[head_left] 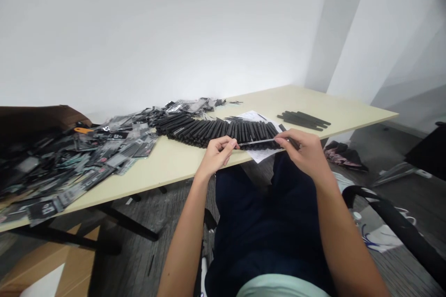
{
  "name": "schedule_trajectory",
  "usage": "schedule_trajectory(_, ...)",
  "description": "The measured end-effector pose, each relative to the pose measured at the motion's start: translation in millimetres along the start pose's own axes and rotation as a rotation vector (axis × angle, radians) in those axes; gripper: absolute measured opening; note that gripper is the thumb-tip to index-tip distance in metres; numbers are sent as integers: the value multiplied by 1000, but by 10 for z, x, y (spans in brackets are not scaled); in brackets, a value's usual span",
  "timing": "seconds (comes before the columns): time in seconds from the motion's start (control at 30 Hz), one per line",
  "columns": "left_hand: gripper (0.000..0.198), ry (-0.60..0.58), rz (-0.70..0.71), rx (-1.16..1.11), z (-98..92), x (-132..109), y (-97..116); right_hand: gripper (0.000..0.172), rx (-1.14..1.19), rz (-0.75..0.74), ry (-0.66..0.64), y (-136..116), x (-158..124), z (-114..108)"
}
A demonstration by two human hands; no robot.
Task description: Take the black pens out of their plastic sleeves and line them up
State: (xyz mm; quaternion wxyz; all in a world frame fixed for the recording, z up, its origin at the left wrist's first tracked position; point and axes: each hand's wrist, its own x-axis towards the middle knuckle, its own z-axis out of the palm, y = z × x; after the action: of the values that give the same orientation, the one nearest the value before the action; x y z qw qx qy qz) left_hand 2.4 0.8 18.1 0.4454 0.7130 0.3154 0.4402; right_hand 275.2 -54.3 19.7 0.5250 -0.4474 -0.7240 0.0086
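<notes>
Forearms: bare, reaching forward
Left hand: fingers pinching one end of a thin rod
Right hand: closed on its other end

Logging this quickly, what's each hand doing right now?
Left hand: closed, pinching one end of a thin rod.
Right hand: closed, pinching the rod's other end.
</notes>
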Motion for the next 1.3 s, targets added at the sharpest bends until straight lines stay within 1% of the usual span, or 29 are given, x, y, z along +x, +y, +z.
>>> schedule_trajectory(0.23, 40, 59, 47, 83, 9, -26, 19, 15, 10, 4, -33, -65, 37, -1)
schedule_trajectory(0.33, 40, 121, 52, 53, -2, -15, -16, 15, -11, -48, -88, -29, 127, -42)
schedule_trajectory(0.4, 41, 183, 58, -14, -12, 0, -47, 14, -43, -77, -107, 42, 265, -68)
schedule_trajectory(0.43, 41, 215, 60, -51, -16, 7, -61, 13, -65, -70, -91, 88, 368, -72)
schedule_trajectory(0.5, 42, 262, 53, -98, -23, 19, -81, 11, -110, -7, -11, 183, 644, -43)
schedule_trajectory(0.53, 42, 271, 42, -97, -25, 22, -84, 10, -135, 30, 8, 225, 814, -4)
schedule_trajectory(0.57, 42, 266, 29, -81, -26, 23, -83, 10, -151, 55, -12, 259, 999, 54)
schedule_trajectory(0.6, 42, 250, 15, -52, -25, 21, -78, 11, -156, 66, -52, 286, 1193, 131)
schedule_trajectory(0.67, 42, 191, 3, 18, -21, 12, -58, 12, -140, 66, -174, 319, 1582, 341)
schedule_trajectory(0.73, 40, 129, 20, 68, -15, -3, -34, 16, -130, 67, -232, 335, 1932, 606)
schedule_trajectory(0.8, 37, 83, 42, 97, -14, -23, -16, 23, -104, 102, -291, 346, 2216, 899)
schedule_trajectory(0.87, 34, 44, 42, 122, -21, -44, -10, 25, -92, 139, -340, 355, 2426, 1190)
schedule_trajectory(0.93, 32, -18, 12, 150, -36, -64, -15, 26, -89, 166, -382, 356, 2570, 1462)
schedule_trajectory(0.97, 32, -52, -10, 162, -46, -72, -19, 29, -85, 172, -405, 355, 2623, 1587)
schedule_trajectory(1.07, 31, -124, -63, 168, -73, -81, -24, 31, -70, 166, -459, 349, 2730, 1922)
schedule_trajectory(1.2, 28, -157, -88, 171, -94, -76, -10, 18, -59, 184, -534, 377, 2815, 2304)
schedule_trajectory(1.3, 27, -165, -88, 170, -100, -79, -5, 11, -62, 206, -615, 407, 2841, 2534)
